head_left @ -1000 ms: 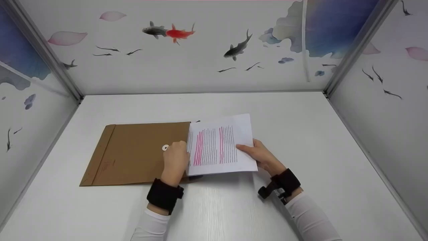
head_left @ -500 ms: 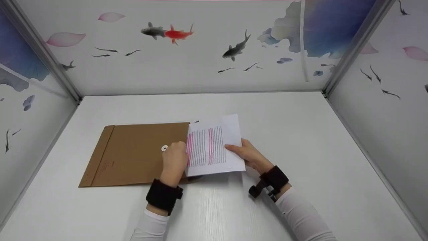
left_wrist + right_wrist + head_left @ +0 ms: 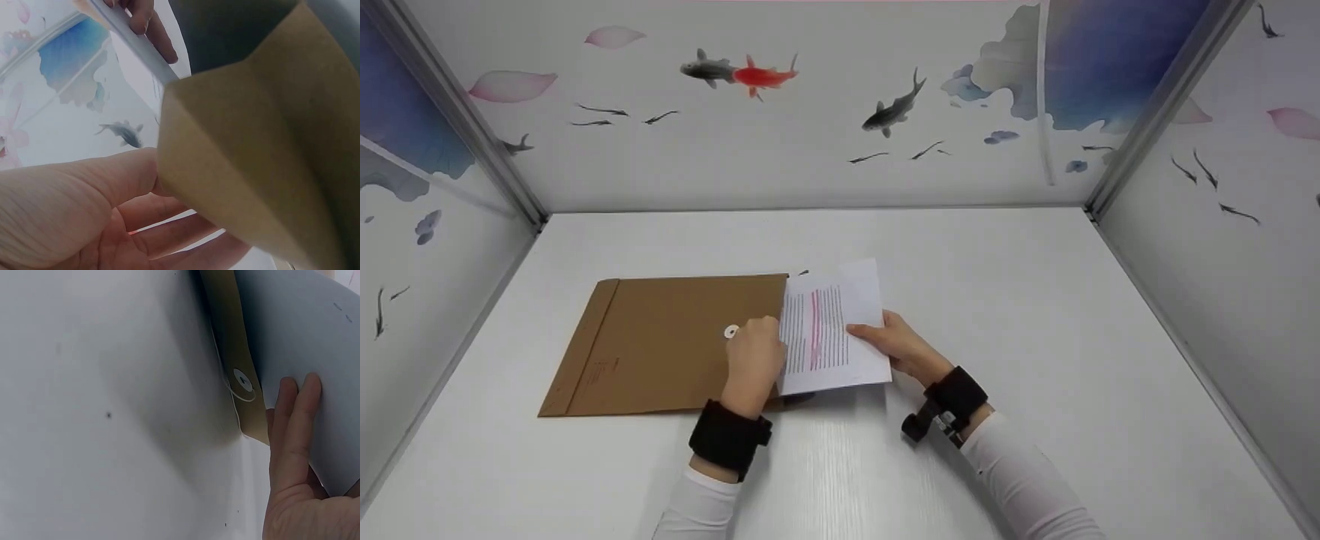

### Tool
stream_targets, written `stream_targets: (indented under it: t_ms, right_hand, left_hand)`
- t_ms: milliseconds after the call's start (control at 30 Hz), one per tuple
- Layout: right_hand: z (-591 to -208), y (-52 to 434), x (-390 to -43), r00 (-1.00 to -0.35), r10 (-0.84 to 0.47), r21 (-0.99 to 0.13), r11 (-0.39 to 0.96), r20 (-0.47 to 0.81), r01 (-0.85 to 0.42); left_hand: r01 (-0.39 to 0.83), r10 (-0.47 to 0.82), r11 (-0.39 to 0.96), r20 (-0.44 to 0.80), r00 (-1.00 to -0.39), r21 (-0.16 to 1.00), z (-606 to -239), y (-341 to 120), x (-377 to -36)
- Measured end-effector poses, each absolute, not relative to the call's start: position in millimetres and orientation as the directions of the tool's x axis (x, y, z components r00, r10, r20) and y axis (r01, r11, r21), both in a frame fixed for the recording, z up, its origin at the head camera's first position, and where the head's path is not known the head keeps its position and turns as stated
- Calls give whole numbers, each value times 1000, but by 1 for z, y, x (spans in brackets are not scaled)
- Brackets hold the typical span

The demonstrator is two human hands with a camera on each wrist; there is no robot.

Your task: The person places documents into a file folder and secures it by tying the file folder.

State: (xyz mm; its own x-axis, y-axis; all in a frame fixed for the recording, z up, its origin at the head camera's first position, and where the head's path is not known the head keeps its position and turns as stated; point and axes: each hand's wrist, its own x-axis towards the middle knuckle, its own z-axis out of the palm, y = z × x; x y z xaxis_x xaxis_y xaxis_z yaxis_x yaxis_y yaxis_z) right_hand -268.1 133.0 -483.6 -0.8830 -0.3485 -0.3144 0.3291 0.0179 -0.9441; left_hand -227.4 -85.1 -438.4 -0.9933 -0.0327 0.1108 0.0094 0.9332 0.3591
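Right grip: the right hand (image 3: 901, 346) pinches the right part of the printed sheets (image 3: 831, 330), thumb on top and fingers (image 3: 295, 422) flat against the underside.
Left grip: the left hand (image 3: 753, 363) is curled round the open right end of the brown envelope (image 3: 675, 341); the left wrist view shows the thumb (image 3: 84, 188) and fingers parting the kraft mouth.
Sheets: partly inside the envelope mouth, with the left edge hidden behind the left hand and the right part, marked with black lines and a pink stripe, sticking out to the right and slightly raised.
Envelope: lies flat on the white counter (image 3: 1035, 315), left of centre, long side running left to right; a white string button (image 3: 730, 331) sits just left of the left hand, and a second disc with its string (image 3: 243, 380) shows on the flap underneath.
Risk: the paper corners could catch on the envelope lip and crumple if the mouth sags shut; the loose string might snag the leading edge; the envelope may slide left if the left hand eases off.
Edges and room: bare counter lies right of and beyond the hands; painted walls (image 3: 810, 135) enclose the left, far and right sides, well apart from the envelope.
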Motion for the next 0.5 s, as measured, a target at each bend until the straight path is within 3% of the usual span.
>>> stream_targets:
  t_ms: [500]
  right_hand:
    - [-482, 115, -271, -877, -367, -945, 21, -310, 325]
  left_hand:
    - [-24, -43, 931, 44, -998, 363, -437, -85, -230]
